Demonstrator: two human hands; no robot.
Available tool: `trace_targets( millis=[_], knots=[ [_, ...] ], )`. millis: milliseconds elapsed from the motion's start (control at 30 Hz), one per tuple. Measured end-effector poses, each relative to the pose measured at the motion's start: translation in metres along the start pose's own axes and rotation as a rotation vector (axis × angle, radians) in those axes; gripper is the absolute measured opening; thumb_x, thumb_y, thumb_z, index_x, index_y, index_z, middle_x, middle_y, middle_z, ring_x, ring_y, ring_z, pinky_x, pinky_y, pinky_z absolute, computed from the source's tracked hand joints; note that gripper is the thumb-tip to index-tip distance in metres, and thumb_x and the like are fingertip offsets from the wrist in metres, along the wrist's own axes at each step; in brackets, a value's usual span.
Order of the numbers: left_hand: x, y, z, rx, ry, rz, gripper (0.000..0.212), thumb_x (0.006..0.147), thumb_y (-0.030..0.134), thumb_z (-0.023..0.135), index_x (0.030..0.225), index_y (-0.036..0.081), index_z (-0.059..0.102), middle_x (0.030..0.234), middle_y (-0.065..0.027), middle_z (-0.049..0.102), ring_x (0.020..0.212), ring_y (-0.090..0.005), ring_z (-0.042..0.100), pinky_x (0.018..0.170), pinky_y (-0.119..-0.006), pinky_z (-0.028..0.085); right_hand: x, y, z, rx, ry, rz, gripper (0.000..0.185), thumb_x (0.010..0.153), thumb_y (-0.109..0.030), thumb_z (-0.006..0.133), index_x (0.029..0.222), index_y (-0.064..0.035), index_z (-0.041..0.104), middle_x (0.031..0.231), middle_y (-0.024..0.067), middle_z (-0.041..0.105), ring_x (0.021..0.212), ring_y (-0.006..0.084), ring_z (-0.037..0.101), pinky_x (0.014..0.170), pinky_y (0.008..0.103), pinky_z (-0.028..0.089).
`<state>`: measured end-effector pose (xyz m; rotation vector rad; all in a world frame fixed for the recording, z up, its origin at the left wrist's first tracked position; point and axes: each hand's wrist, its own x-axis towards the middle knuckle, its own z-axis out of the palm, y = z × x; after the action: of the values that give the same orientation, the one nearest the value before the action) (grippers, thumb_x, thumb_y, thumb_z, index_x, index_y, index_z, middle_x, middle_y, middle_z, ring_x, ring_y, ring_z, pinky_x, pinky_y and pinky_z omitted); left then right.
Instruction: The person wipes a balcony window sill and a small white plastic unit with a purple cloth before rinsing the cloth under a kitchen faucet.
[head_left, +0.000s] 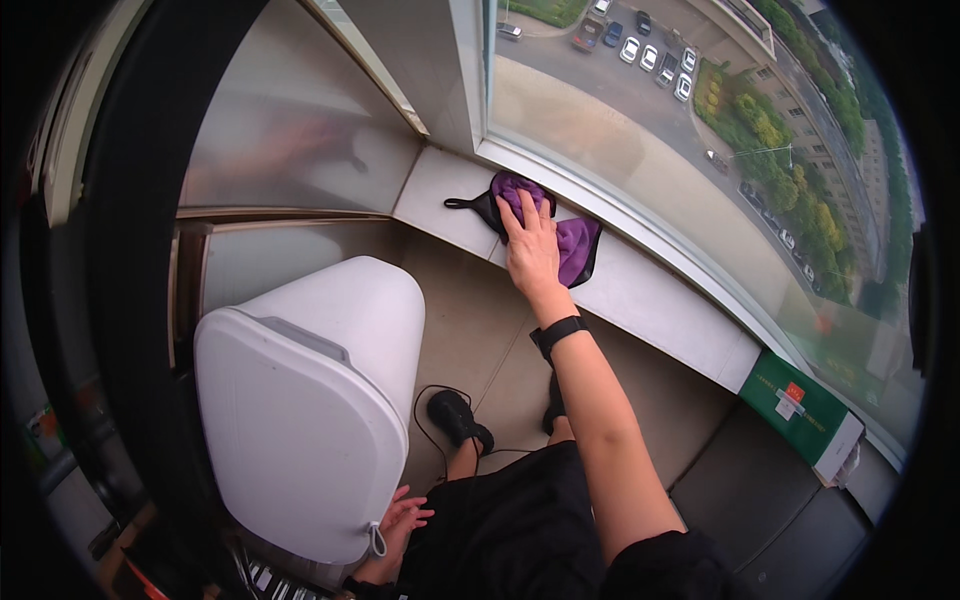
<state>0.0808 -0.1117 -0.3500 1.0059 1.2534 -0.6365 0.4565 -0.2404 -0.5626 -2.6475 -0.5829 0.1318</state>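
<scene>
A purple cloth with black edging and a black hanging loop (576, 251) lies crumpled on the white windowsill (660, 322). My right hand (533, 251), a black band on its wrist, presses on the cloth with its fingers spread over the bunched part, close to the window frame. Low in the picture, my left hand (405, 519) is beside the lid of a white lidded bin (307, 442), near the small grey loop at the lid's edge. Its fingers are apart and nothing shows in them; part of the hand is hidden by the lid.
A green box (795, 409) bearing writing stands at the sill's right end, above dark grey panels (772, 502). The window frame (645, 251) runs along the sill. A thin black cable (417, 420) lies on the tiled floor by my shoes. Metallic panels (300, 127) stand at the left.
</scene>
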Motion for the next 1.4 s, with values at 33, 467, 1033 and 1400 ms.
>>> trace_targets(
  millis=[33,467,1033,1400],
  knots=[
    [0.000,-0.001,-0.002,0.018,-0.015,0.005,0.042,0.093,0.009,0.045,0.132,0.005,0.030,0.117,-0.0164,0.053,0.099,-0.0262,0.059,0.081,-0.032,0.047,0.009,-0.005,0.007,-0.025,0.025,-0.014,0.057,0.073,0.003,0.048,0.127,-0.0167,0.049,0.135,0.0130,0.039,0.122,0.0407,0.036,0.097,0.0480,0.035],
    [0.010,-0.062,-0.044,-0.266,-0.009,0.112,0.042,0.093,0.010,0.045,0.132,0.004,0.030,0.115,-0.0169,0.053,0.098,-0.0252,0.059,0.080,-0.031,0.047,0.062,-0.070,0.060,0.087,0.050,-0.236,0.043,0.070,0.001,0.054,0.109,-0.0132,0.062,0.120,0.0099,0.051,0.112,0.0333,0.044,0.090,0.0415,0.040],
    [-0.015,-0.025,-0.015,-0.125,0.002,0.021,0.036,0.093,0.010,0.044,0.128,0.004,0.036,0.112,-0.0157,0.055,0.095,-0.0228,0.060,0.079,-0.030,0.046,0.069,-0.043,0.044,0.211,0.218,-0.169,0.051,0.067,0.007,0.050,0.112,-0.0145,0.061,0.117,0.0086,0.056,0.106,0.0340,0.048,0.093,0.0372,0.041],
    [-0.014,-0.002,0.005,-0.028,-0.013,0.076,0.034,0.092,0.011,0.046,0.124,0.002,0.040,0.109,-0.0130,0.057,0.092,-0.0201,0.061,0.076,-0.027,0.045,-0.002,0.029,-0.016,0.047,0.207,-0.126,0.043,0.072,0.001,0.050,0.110,-0.0158,0.062,0.115,0.0060,0.057,0.102,0.0284,0.051,0.088,0.0359,0.044]
  ],
)
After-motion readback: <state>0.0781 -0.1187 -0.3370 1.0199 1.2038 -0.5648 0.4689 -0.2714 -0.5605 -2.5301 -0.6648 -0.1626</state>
